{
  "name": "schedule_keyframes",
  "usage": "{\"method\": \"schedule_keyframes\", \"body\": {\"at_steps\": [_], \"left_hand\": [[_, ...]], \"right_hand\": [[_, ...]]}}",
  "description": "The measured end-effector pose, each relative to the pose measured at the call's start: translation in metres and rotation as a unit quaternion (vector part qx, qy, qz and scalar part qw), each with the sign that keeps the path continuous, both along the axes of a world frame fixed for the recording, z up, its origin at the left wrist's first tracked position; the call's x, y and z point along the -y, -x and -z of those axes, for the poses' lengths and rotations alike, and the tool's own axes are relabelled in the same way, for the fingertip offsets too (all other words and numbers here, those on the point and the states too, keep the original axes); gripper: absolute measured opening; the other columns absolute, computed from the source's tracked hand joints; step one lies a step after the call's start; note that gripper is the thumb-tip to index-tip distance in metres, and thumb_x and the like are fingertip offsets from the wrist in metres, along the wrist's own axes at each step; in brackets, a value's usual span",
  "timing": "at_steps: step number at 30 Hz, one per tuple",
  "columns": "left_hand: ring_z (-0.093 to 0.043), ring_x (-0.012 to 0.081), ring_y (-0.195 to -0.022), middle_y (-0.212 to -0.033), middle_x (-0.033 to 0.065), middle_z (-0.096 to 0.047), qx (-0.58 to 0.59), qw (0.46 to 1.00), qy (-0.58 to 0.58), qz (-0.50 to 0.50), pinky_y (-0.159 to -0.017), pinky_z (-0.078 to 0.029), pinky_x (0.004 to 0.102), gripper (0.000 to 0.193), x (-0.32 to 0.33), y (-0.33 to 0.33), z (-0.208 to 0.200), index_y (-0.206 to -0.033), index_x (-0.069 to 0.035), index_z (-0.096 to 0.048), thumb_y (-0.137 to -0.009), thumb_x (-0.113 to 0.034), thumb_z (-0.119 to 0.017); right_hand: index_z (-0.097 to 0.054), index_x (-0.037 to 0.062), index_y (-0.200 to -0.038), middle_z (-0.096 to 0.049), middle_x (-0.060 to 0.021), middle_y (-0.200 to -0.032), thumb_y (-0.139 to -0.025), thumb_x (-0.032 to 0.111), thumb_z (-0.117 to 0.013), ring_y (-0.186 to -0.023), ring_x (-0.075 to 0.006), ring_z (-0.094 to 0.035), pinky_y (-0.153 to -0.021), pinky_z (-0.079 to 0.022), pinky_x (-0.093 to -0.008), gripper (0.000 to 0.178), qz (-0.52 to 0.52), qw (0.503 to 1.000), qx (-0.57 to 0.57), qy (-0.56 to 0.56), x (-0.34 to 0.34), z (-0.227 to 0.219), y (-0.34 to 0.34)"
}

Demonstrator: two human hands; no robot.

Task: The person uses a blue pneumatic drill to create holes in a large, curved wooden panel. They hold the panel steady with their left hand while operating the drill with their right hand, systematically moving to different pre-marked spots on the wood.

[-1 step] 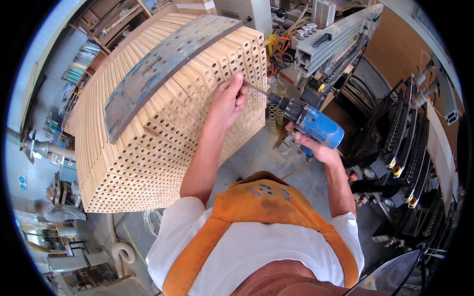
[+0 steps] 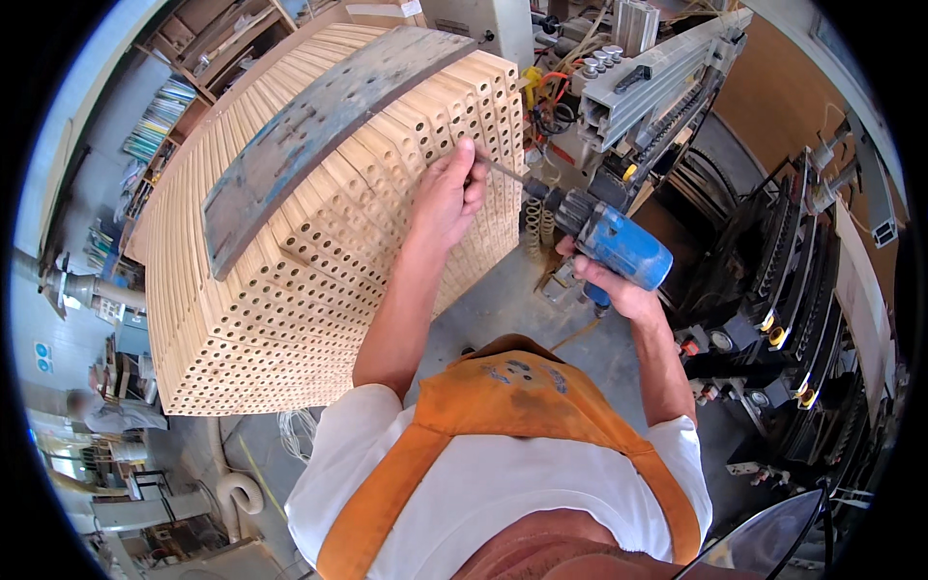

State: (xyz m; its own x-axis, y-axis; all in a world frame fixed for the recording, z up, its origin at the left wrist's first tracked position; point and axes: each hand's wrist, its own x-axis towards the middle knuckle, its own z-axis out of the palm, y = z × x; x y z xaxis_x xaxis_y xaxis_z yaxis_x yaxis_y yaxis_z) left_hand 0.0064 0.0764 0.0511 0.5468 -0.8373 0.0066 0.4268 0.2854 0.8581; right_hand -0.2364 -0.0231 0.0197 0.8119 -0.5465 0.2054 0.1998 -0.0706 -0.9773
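Observation:
My right hand (image 2: 619,288) is wrapped round the handle of a blue cordless drill (image 2: 626,249), which points left toward a tall stack of light wooden strips (image 2: 319,280). A long thin bit (image 2: 507,173) runs from its dark chuck to the stack's end face, close to the fingers of my left hand (image 2: 452,198). That hand is closed, thumb and fingers together against the holed strip ends. Whatever it pinches is hidden behind the fingers. Rows of round holes cover the end face. Across the top of the stack lies a worn grey-blue board (image 2: 319,135).
At the right stands a dark machine (image 2: 773,280) with rails, gauges and yellow knobs. An aluminium profile beam (image 2: 657,82) lies beyond the drill. Shelves (image 2: 217,48) stand at far left. A ribbed hose (image 2: 235,493) and white cable (image 2: 295,432) lie on the floor. Another person (image 2: 121,414) is at left.

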Motion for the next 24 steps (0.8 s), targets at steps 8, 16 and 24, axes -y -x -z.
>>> {"method": "schedule_keyframes", "body": {"at_steps": [8,16,24], "left_hand": [[-0.039,0.0038,-0.057,-0.081,-0.001,-0.05,-0.093,0.991,0.091,-0.023,-0.045,-0.029,0.0157,0.03,0.01,-0.002,-0.006,-0.107,-0.007,-0.056,-0.098,-0.034,-0.049],[-0.04,0.0071,-0.055,-0.072,-0.0008,-0.048,-0.189,0.925,-0.193,0.266,-0.043,-0.029,0.0196,0.023,-0.013,0.029,0.157,-0.09,-0.006,-0.057,-0.097,-0.024,-0.045],[-0.037,0.0054,-0.056,-0.082,-0.0005,-0.05,-0.196,0.926,-0.248,0.205,-0.044,-0.03,0.0184,0.023,-0.024,0.067,0.198,-0.109,-0.004,-0.055,-0.1,-0.021,-0.043]], "right_hand": [[-0.063,0.005,-0.11,-0.068,-0.0058,-0.098,-0.085,0.013,-0.067,-0.082,-0.0129,-0.061,-0.072,-0.05,-0.0273,0.027,-0.015,0.995,0.015,-0.094,-0.005,-0.021,-0.059],[-0.065,0.0039,-0.105,-0.069,-0.0052,-0.097,-0.084,0.005,-0.066,-0.084,-0.0108,-0.061,-0.075,-0.05,-0.0272,0.022,0.011,1.0,-0.023,0.016,-0.005,-0.03,-0.058],[-0.065,0.0039,-0.108,-0.069,-0.0059,-0.099,-0.085,0.005,-0.066,-0.091,-0.0122,-0.063,-0.081,-0.051,-0.0282,0.023,0.029,0.996,-0.052,0.068,-0.007,-0.03,-0.058]]}}
